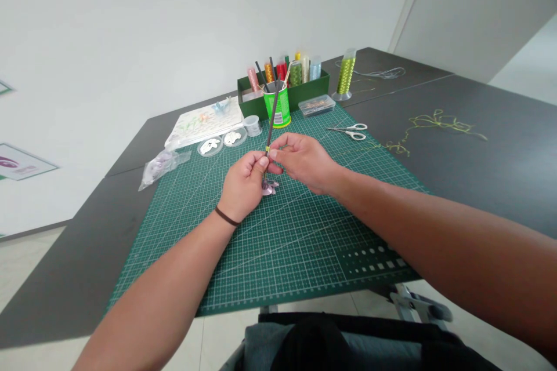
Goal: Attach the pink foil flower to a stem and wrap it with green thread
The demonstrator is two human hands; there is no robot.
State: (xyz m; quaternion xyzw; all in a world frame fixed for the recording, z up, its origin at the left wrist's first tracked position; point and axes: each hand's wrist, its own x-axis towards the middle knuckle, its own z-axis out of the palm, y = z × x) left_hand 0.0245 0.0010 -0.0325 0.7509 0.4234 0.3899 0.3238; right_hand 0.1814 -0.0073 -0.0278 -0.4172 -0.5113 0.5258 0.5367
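Left hand [246, 185] pinches a thin dark stick [273, 119] upright w/ purple petals [267, 186] at its foot, over the green cutting mat [304, 243] — right hand [302, 162] has fingers pressed together at the yellow wrap [267, 149] — a slip could loosen the wrap or tip the stick.

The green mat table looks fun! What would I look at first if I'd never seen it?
You'd first see the left hand and right hand in the middle, at a long dark stick with purple petals at its bottom end. Under them lies the big green mat. Farther right, you'd spot scissors and curly green wire.
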